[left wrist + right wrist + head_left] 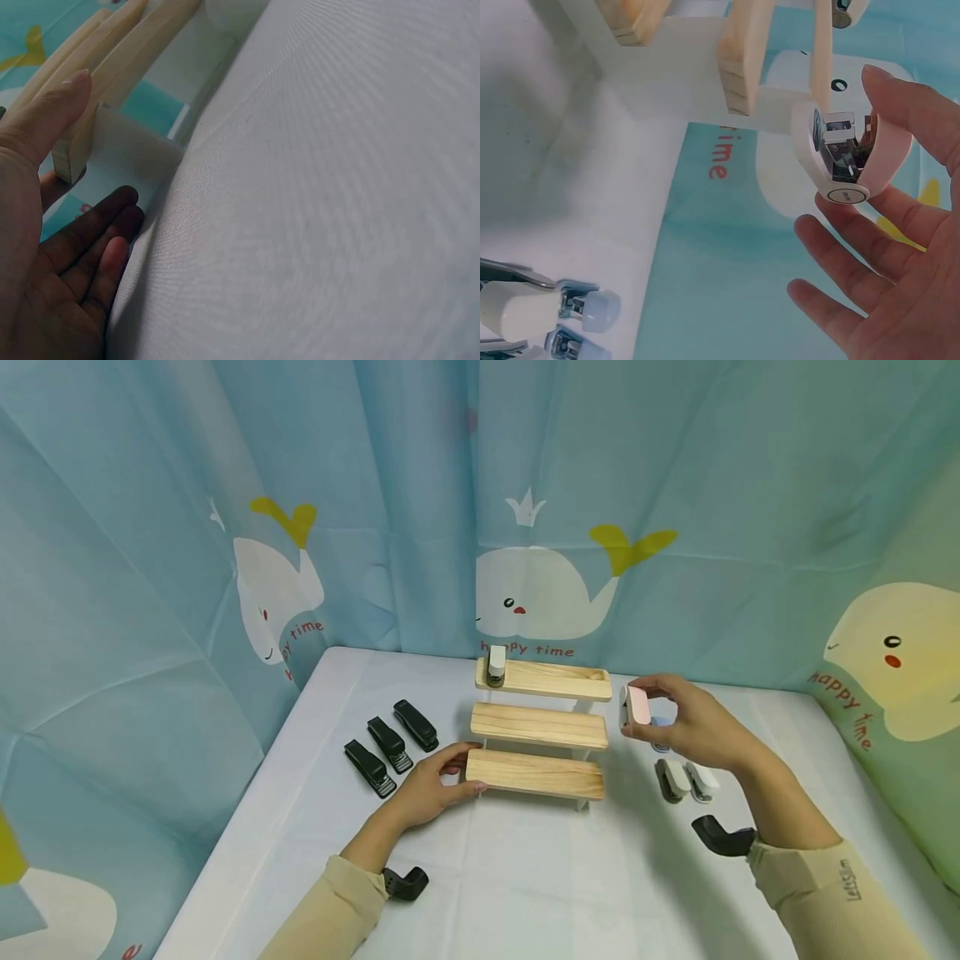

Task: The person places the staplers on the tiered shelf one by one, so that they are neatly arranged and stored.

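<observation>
My right hand [697,722] pinches a small pink-and-white stapler [637,706] between thumb and fingers, raised beside the right end of a three-tier wooden display stand [536,774]. In the right wrist view the stapler [847,161] shows its metal inside, close to the end of one board. At the stand's lower left end my left hand [427,789] grips the bottom board, thumb on its front edge and a finger behind, as the left wrist view shows; the other fingers are loosely bent. A white-topped stapler [497,667] stands on the top tier's left end.
Three black staplers [370,767] lie in a slanted row left of the stand. To its right are two whitish staplers [675,777] and a blue one [661,739], partly hidden under my right hand. A whale-print curtain [420,568] borders the white table [525,885].
</observation>
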Motion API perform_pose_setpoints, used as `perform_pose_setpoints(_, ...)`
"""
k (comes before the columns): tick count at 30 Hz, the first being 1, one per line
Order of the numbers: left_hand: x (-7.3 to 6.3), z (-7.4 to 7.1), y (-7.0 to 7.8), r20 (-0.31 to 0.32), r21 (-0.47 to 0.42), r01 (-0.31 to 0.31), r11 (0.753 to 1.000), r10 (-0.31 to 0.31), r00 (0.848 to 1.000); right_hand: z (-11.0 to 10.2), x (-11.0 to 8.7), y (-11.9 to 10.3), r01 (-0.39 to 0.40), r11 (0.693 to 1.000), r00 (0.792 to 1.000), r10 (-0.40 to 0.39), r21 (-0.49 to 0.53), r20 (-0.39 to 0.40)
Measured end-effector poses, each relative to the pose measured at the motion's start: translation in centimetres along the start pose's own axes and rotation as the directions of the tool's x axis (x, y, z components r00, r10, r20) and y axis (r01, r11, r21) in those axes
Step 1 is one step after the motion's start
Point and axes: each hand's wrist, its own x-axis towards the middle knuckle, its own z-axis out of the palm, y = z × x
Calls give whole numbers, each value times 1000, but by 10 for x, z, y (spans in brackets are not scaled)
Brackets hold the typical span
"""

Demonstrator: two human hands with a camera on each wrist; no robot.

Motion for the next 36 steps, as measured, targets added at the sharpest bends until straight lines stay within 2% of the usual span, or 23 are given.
perform_pose_setpoints(13,0,-1,0,-4,10,-15,1000,15,1000,-2,7,-10,41,999,999,-40,24,-23)
perform_pose_setpoints(23,0,0,1,-6,20,-33,999,33,999,-3,11,-20,28,998,999,-26,64,-29)
perform_pose_setpoints(36,0,0,3,-1,9,-18,1000,18,1000,1,21,-29,27,996,999,-24,87,-42)
